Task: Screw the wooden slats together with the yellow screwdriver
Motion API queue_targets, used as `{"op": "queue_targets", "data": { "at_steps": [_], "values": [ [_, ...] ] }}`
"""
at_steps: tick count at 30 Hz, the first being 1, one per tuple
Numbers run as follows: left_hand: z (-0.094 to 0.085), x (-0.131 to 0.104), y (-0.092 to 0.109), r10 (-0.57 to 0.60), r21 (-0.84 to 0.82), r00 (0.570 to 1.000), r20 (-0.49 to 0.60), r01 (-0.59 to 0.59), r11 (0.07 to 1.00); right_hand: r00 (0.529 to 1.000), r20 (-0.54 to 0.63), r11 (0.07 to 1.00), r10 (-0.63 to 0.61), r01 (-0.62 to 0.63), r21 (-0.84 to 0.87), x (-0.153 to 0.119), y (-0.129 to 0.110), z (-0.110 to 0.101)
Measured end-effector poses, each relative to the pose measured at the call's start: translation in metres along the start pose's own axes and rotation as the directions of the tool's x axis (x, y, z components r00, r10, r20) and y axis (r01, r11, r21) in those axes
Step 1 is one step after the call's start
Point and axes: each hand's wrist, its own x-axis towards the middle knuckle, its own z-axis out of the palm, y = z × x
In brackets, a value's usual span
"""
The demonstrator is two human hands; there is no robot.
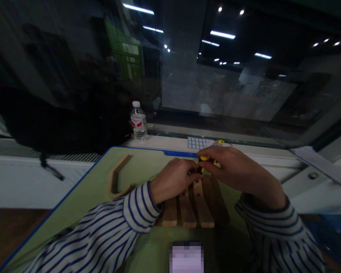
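A slatted wooden piece point(191, 206) lies on the green mat point(93, 182) in front of me. My left hand point(174, 181) rests on its far end with the fingers pinched at a small dark part. My right hand point(233, 168) grips a yellow-and-black screwdriver point(204, 159) just above the slats, its tip meeting my left fingers. A curved wooden part point(117, 178) lies loose on the mat to the left of my left hand. Both sleeves are striped.
A water bottle point(138, 122) stands on the white sill behind the mat, beside a blue grid sheet point(197, 143). A black bag point(59, 121) fills the back left. Papers point(321, 163) lie at the right. A dark window rises behind.
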Motion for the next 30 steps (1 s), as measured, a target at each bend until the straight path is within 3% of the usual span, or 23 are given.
{"op": "queue_targets", "data": {
  "at_steps": [15, 26, 30],
  "values": [
    [-0.0009, 0.0008, 0.0004, 0.008, 0.01, 0.999, 0.047, -0.009, 1.0, 1.0, -0.004, 1.0, 0.003, -0.003, -0.01, 0.0009, 0.0, 0.0006],
    [0.0001, 0.0007, 0.0002, -0.019, 0.008, 1.0, 0.02, 0.018, 1.0, 0.999, -0.019, 0.999, 0.031, -0.031, 0.022, 0.0001, -0.002, 0.0002],
    [0.0008, 0.0006, -0.0018, -0.013, 0.014, 1.0, 0.027, 0.012, 1.0, 1.0, -0.016, 0.998, -0.014, 0.015, 0.055, -0.002, -0.0032, -0.0001]
  ]
}}
